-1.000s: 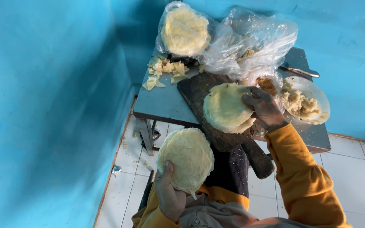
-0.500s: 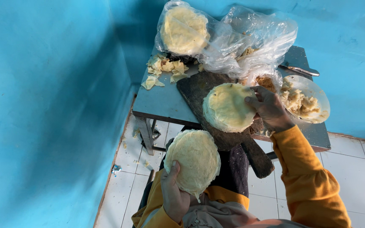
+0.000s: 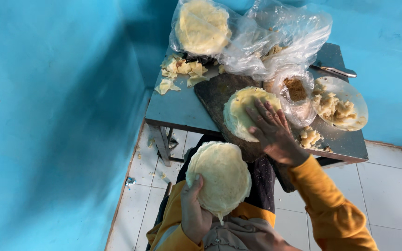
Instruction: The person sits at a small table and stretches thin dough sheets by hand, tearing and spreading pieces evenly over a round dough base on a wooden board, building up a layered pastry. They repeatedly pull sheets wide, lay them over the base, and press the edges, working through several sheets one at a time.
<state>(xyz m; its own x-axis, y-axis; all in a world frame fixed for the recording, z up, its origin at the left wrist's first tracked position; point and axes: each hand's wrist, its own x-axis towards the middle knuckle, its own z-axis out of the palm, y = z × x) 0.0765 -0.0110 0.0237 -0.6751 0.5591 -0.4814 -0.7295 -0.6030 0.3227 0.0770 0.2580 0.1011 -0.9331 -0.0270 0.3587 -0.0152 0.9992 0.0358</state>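
Observation:
My left hand (image 3: 195,211) holds a stack of thin round pale-yellow wrappers (image 3: 219,177) up in front of my chest, thumb on its near edge. My right hand (image 3: 271,130) lies flat, fingers spread, on another round wrapper (image 3: 240,111) that rests on a dark wooden cutting board (image 3: 215,93). The board sits on a small grey table (image 3: 177,109). My sleeves are orange-yellow.
A clear plastic bag with a round stack of wrappers (image 3: 202,27) and a crumpled empty-looking bag (image 3: 284,35) lie at the table's back. A small bag of brown filling (image 3: 296,89), a plate of pale chunks (image 3: 340,104), torn scraps (image 3: 180,72) and a knife (image 3: 333,70) share the table. Blue walls close in.
My right hand has laid its wrapper down flat on the board and now presses on it. The left hand's stack has stayed about where it was.

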